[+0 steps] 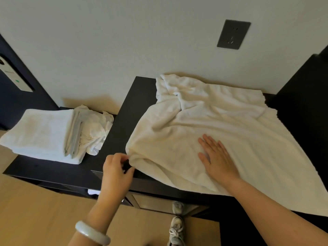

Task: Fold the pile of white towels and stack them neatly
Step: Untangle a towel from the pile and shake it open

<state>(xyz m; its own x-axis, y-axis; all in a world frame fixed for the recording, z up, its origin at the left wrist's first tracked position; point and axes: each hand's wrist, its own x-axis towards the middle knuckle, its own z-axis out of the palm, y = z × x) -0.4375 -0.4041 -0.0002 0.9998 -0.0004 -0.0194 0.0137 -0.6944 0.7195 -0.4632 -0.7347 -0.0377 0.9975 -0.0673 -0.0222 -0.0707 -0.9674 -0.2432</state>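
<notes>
Curled at thumb and forefinger, the left grip [118, 167] is pinching the near left corner of the spread towel [213, 112]. The right grip [215, 157] is lying flat and open on the cloth, fingers straight, pressing it down near its front middle. The towel is covering most of the dark table [127, 112], bunching up at the far left by the wall and hanging a little over the front edge at the right. On a lower table [44, 167] to the left, a folded stack [39, 134] is sitting with a small crumpled pile [96, 130] of unfolded towels touching its right side. The cloth is looking soft, thick and limp (terry, most likely), so it is probably going to sag and drag rather than hold any shape. Being large, it is likely going to feel fairly heavy once lifted. Corners and hemmed edges are looking like the best places to take hold, one in each grip, since a pinch in the middle is only going to raise a peak. The bunched far corner is probably needing a pull flat before any fold is going to lie square.
</notes>
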